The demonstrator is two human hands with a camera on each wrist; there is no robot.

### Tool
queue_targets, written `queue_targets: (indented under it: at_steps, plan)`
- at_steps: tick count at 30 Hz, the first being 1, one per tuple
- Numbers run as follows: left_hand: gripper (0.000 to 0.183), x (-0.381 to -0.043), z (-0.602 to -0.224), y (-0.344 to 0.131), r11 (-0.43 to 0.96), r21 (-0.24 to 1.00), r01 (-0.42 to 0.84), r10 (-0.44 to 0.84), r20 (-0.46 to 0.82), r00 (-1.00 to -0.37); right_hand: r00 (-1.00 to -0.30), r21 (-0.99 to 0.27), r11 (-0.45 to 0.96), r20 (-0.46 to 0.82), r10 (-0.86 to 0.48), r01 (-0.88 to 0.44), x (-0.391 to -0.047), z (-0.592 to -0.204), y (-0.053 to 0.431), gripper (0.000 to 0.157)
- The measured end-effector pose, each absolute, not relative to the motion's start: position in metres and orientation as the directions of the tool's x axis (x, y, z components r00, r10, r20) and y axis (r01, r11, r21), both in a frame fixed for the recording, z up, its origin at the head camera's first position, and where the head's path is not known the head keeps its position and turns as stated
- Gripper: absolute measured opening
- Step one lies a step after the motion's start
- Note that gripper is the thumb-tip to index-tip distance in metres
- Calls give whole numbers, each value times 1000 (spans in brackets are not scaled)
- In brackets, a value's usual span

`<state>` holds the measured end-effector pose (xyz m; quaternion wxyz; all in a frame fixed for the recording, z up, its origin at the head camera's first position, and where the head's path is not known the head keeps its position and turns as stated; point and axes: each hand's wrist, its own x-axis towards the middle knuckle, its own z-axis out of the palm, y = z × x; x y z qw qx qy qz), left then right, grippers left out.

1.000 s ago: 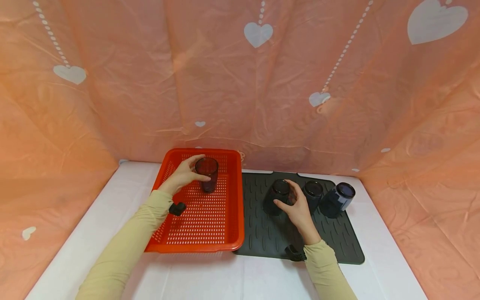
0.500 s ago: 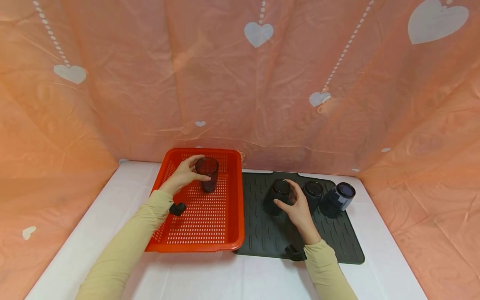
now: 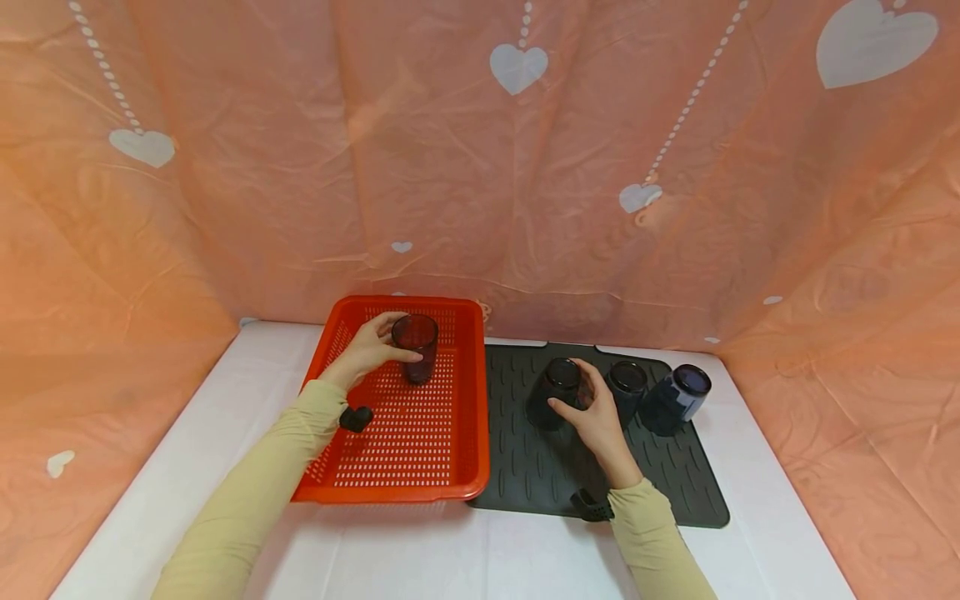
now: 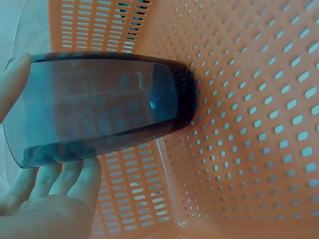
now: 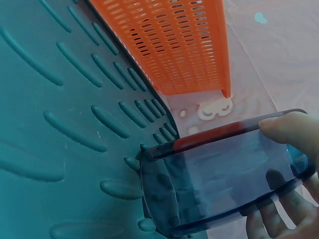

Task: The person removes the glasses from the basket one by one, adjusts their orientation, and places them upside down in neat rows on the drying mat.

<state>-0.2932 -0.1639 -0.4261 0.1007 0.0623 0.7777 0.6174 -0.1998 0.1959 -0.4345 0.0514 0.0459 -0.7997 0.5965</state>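
In the head view, my left hand reaches into a red perforated plastic basket and grips a dark tinted drinking glass near its rim. The left wrist view shows this glass upright, its thick base at the basket floor, with thumb and fingers on opposite sides. My right hand holds a second dark glass over the ribbed dark mat. In the right wrist view that glass is upside down, its wide mouth at the mat and my thumb and fingers near its base.
Two more upside-down dark glasses stand right of my right hand: a nearer glass and an outer glass by the mat's right edge. The basket sits directly left of the mat on a white table. An orange curtain hangs behind.
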Motion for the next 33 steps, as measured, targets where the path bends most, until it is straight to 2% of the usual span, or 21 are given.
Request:
queue_targets:
  at_steps: [8,33]
  plan:
    - [77,-293,-428,-163,157,987,-37,207,-69,-976,-989,-948,282,146,-15,-144,-201,-436,196,69]
    - [79,-274,-421,-163,223,973,-55,184,-97,-978,-990,-949,287,138,-8,-134,-199,-436,195,69]
